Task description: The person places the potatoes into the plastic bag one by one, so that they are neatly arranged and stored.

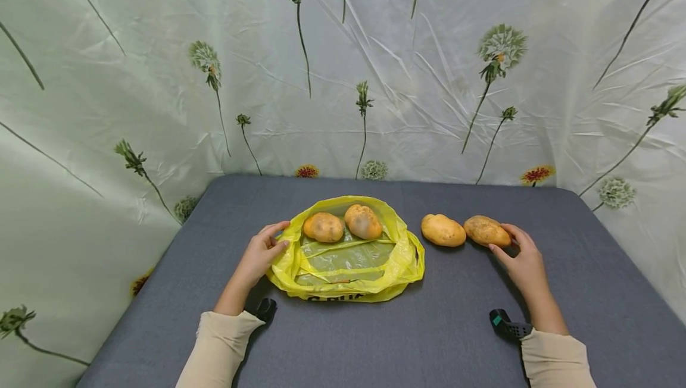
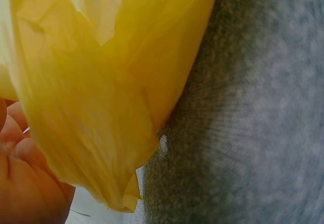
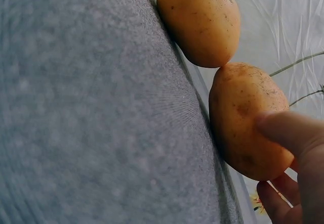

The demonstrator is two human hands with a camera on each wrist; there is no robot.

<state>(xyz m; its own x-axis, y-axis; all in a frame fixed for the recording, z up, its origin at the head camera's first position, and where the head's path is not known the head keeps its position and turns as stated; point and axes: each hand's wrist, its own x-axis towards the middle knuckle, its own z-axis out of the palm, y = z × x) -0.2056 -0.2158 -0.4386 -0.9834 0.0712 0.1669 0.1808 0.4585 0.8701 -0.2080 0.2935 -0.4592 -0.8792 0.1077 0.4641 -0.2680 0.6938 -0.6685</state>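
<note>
A yellow plastic bag lies on the table with its mouth spread wide. Inside, toward the far rim, rest two potatoes, a left one and a right one. My left hand holds the bag's left rim between thumb and fingers; in the left wrist view, the yellow plastic hides most of the fingers. To the right of the bag, my right hand grips the right end of a potato, thumb on its near side. That potato touches another potato on its left.
A dark grey cloth-covered table lies beneath everything. Behind it and at the left hangs a pale curtain printed with dandelions. Black wrist devices, one left and one right, sit by the beige sleeves.
</note>
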